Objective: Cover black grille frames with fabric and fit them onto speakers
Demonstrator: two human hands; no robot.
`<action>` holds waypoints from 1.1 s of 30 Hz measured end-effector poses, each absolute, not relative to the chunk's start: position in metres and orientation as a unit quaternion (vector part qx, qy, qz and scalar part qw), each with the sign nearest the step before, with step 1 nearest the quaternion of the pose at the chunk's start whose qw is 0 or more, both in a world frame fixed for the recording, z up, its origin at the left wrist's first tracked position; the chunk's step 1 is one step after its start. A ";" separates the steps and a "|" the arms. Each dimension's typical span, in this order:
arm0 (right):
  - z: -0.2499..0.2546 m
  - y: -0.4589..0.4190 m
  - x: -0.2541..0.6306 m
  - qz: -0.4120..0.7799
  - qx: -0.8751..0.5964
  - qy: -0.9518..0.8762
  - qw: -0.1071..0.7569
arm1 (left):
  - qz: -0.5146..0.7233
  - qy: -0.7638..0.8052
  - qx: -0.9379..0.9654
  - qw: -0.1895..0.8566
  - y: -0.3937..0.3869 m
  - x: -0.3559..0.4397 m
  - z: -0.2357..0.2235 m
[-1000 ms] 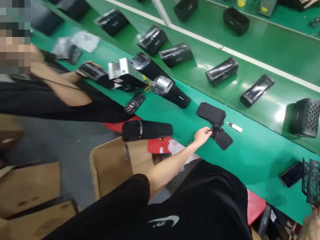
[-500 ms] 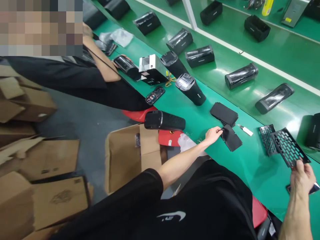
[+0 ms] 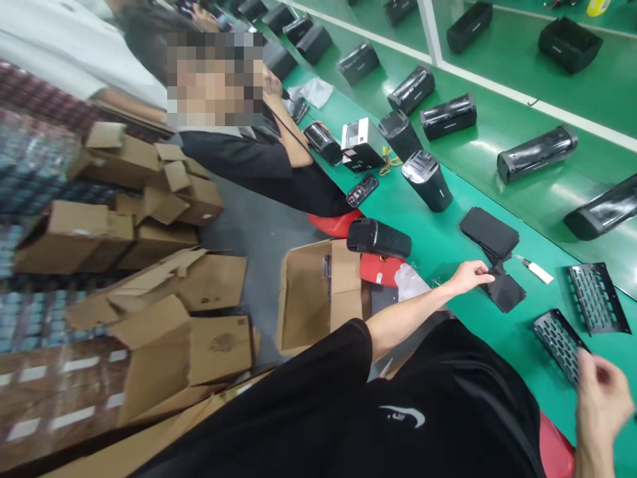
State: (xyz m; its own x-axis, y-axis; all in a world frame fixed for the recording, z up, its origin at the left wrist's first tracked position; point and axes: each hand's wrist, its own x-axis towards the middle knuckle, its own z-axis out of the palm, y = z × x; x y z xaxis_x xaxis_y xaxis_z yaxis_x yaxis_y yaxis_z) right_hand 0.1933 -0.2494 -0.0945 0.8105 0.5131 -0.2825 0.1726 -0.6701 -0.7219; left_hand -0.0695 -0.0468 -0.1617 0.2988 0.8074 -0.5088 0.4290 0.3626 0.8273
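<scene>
My left hand pinches the edge of a thin black sheet, which lies beside a stack of similar black sheets on the green table. The sheet is creased close to my fingertips. At the lower right, my right hand, a little blurred, has its fingers closed on the near end of a black perforated grille. Part of that grille is hidden behind the hand. Just beyond it, a second black grille lies on the table. A small white-handled tool rests near the sheets.
Black speaker housings stand along the green line behind the table. Another housing lies at the near edge, over a red stool and an open carton. A co-worker's arm reaches over the table at upper left.
The view has swung left. My right hand came in with a grille and brought it nearer, to the left of the other one. My left hand keeps its pinch on the sheet.
</scene>
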 end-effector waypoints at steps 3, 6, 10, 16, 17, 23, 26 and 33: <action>-0.104 -0.181 0.128 0.496 -0.744 -0.192 0.404 | 0.174 0.523 0.496 0.671 -0.052 -0.064 -0.159; -0.131 -0.134 0.089 0.557 -0.695 -0.186 0.415 | 0.180 0.492 0.423 0.739 -0.054 -0.059 -0.158; -0.158 -0.126 0.094 0.568 -0.685 -0.167 0.424 | 0.179 0.504 0.403 0.743 -0.051 -0.059 -0.159; -0.180 -0.130 0.121 0.499 -0.757 -0.152 0.393 | 0.262 0.551 0.368 0.702 -0.035 -0.093 -0.156; -0.184 -0.127 0.122 0.488 -0.772 -0.156 0.377 | 0.285 0.561 0.360 0.689 -0.031 -0.103 -0.154; -0.194 -0.112 0.126 0.440 -0.833 -0.221 0.252 | 0.416 0.590 0.315 0.615 -0.002 -0.166 -0.123; -0.191 -0.106 0.125 0.421 -0.847 -0.247 0.211 | 0.472 0.577 0.294 0.598 0.008 -0.175 -0.099; -0.164 -0.105 0.133 0.418 -0.838 -0.255 0.242 | 0.425 0.502 0.315 0.684 0.001 -0.119 -0.063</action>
